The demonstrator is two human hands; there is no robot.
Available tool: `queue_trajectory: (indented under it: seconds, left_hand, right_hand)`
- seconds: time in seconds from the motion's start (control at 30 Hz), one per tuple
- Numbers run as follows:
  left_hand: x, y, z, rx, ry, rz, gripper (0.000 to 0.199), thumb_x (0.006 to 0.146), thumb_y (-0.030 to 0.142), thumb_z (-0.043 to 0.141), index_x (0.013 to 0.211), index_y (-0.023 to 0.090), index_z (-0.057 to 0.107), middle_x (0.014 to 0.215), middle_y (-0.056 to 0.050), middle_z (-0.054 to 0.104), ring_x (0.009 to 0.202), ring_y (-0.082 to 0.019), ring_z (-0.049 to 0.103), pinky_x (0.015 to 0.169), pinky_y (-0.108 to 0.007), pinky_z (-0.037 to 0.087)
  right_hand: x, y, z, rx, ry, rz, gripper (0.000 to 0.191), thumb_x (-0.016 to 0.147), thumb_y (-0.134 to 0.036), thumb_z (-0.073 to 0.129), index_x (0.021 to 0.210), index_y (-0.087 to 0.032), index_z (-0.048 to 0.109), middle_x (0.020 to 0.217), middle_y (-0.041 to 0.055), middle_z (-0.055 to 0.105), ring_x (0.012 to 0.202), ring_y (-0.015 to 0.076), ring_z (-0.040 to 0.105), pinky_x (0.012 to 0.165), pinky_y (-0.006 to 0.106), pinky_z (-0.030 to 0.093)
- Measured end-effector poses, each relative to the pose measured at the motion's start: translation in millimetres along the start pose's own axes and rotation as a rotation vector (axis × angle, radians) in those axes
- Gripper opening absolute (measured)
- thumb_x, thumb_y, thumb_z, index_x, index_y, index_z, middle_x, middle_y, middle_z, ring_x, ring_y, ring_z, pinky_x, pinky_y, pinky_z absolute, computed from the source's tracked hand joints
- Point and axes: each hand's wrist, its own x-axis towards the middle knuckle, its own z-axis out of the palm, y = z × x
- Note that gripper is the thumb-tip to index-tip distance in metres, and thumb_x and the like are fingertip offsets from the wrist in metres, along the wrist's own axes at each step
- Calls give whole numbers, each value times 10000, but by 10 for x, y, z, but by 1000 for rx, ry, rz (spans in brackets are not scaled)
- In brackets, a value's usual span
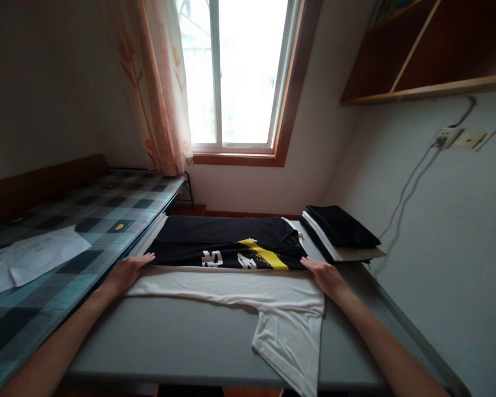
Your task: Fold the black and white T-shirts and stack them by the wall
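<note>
A T-shirt (227, 231), black with white lettering and a yellow stripe, lies partly folded on a grey tabletop (182, 336). Its white fabric (215, 284) shows along the near side, and a white sleeve (289, 336) hangs past the front edge. My left hand (128, 272) is closed on the left end of the black part's near edge. At the right end, my right hand (323, 275) grips the same edge, which runs straight between both hands. Neither thumb can be made out.
Folded dark and white clothes (341, 229) are stacked at the table's back right, by the wall. A checked mattress (140, 193) with papers (45, 251) on it adjoins the left side. Cables (409, 187) hang from a wall socket (448, 137) under a wooden shelf (430, 91).
</note>
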Motion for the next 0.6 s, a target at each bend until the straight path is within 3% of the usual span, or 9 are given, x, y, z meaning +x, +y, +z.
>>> queue_trajectory:
  seconds: [0.23, 0.4, 0.53, 0.6]
  left_hand:
    - [-104, -133, -28, -65, -62, -51, 490, 719, 276, 464, 1145, 310, 705, 1243, 26, 652, 1166, -257, 618, 1053, -399, 450]
    - [-217, -129, -181, -101, -169, -76, 424, 706, 412, 554, 1076, 325, 742, 1192, 9, 683, 1130, -270, 639, 1027, -360, 470]
    - [-234, -92, -280, -163, -243, -78, 526, 715, 636, 585, 1064, 279, 753, 1221, -34, 675, 1134, -292, 633, 993, -360, 485]
    - [-179, -40, -282, -141, -207, -105, 602, 739, 707, 534, 1074, 255, 748, 1182, -54, 701, 1118, -294, 640, 976, -365, 491]
  right_hand:
    - [-162, -120, -109, 19, -13, -76, 477, 751, 12, 502, 1101, -221, 727, 1129, 95, 711, 1040, 239, 686, 876, 389, 563]
    - [-277, -241, -243, 60, -60, -51, 434, 739, -18, 532, 1047, -233, 749, 1068, 74, 740, 973, 231, 697, 875, 378, 543]
    - [-275, -324, -406, 115, -103, -50, 230, 849, -258, 593, 1008, -253, 760, 1050, 75, 743, 979, 238, 678, 894, 380, 509]
    - [-218, -354, -446, 120, -91, -35, 246, 903, -364, 551, 970, -257, 763, 1001, 72, 752, 936, 233, 683, 861, 372, 508]
